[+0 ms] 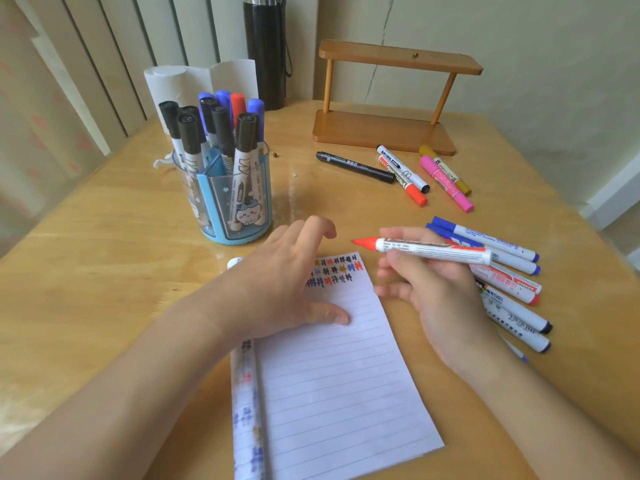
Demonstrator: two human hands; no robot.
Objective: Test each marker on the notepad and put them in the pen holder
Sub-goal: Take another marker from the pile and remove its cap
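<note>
I see my left hand (277,282) resting on the top of the notepad (339,375), with its fingers loose and its thumb flat on the lined page. It holds nothing. My right hand (433,289) has its fingers curled round a red marker (426,251). The marker lies sideways in the air, just past the top right corner of the notepad, with its red end pointing at my left hand.

The notepad lies near the front edge of the worktop (104,271). Small marks in many colors sit in rows at the top of the page. The blue pen holder (228,202) stands behind my left hand, toward the left edge, full of black, blue and red markers. A pile of markers (512,299) lies under and beside my right hand, toward the right edge. More markers, one of them a pink marker (446,183), lie farther back, in front of a wooden rack (388,98).
</note>
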